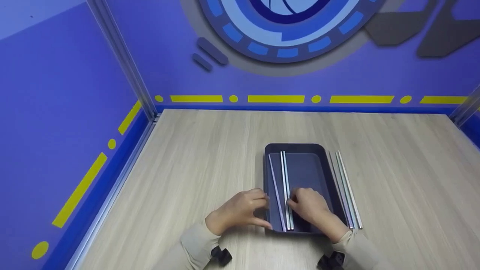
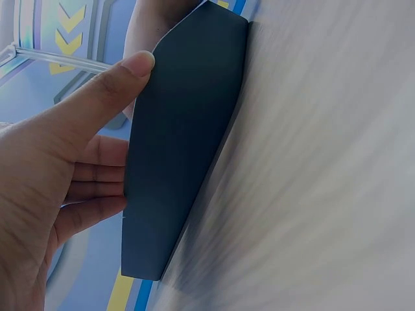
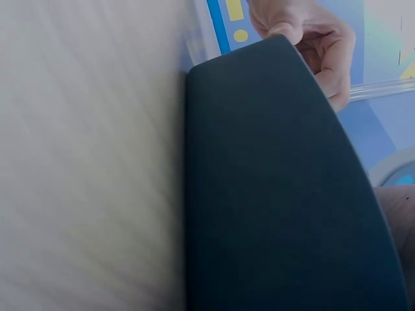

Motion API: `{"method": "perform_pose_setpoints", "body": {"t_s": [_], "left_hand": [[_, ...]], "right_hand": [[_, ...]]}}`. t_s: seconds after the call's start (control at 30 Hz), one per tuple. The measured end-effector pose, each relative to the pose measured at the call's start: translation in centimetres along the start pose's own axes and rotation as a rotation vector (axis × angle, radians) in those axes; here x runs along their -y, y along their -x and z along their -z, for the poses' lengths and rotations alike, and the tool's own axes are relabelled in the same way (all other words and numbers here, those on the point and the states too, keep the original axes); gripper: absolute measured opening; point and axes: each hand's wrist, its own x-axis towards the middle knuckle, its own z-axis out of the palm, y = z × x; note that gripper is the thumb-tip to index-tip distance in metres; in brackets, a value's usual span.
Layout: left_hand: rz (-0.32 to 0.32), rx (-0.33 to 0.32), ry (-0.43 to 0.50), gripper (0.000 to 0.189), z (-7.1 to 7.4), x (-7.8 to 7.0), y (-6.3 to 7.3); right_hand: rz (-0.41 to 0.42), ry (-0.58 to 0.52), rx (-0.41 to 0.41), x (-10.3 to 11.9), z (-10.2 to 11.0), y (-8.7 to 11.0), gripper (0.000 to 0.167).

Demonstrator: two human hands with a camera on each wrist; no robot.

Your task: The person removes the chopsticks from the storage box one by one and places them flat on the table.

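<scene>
A dark shallow tray [image 1: 305,148] lies on the table with three slim chopsticks inside. A purple chopstick [image 1: 275,183] slants along the left, and a paired silvery chopstick [image 1: 282,168] and pale-blue chopstick [image 1: 286,172] lie nearly parallel beside it. My right hand [image 1: 309,204] reaches inside with curled fingers and pinches at the pale-blue one; its fingertips are partly hidden. At the tray's left side, my left hand [image 1: 247,208] touches the rim with loosely bent fingers. Its thumb [image 2: 138,63] lies at the near corner, spread wide from the fingers.
More chopsticks [image 1: 348,187] lie side by side on the table, close along the tray's right wall. Blue panels [image 1: 75,112] with yellow marks stand at the left and back. The wooden tabletop [image 1: 202,157] stretches around the tray.
</scene>
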Motion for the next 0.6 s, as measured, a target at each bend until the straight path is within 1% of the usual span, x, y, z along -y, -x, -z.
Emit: {"method": "perform_pose_setpoints", "body": {"t_s": [0.1, 0.33, 0.6], "left_hand": [[0.001, -0.003, 0.0, 0.046, -0.03, -0.03, 0.0], [0.011, 0.001, 0.013, 0.045, 0.0, -0.11, 0.0], [0.009, 0.004, 0.002, 0.045, -0.01, -0.08, 0.0]], "right_hand": [[-0.006, 0.009, 0.001, 0.02, -0.14, 0.02, 0.02], [-0.019, 0.01, 0.017, 0.13, -0.13, 0.0, 0.028], [-0.037, 0.025, 0.026, 0.34, -0.1, -0.05, 0.033]]}}
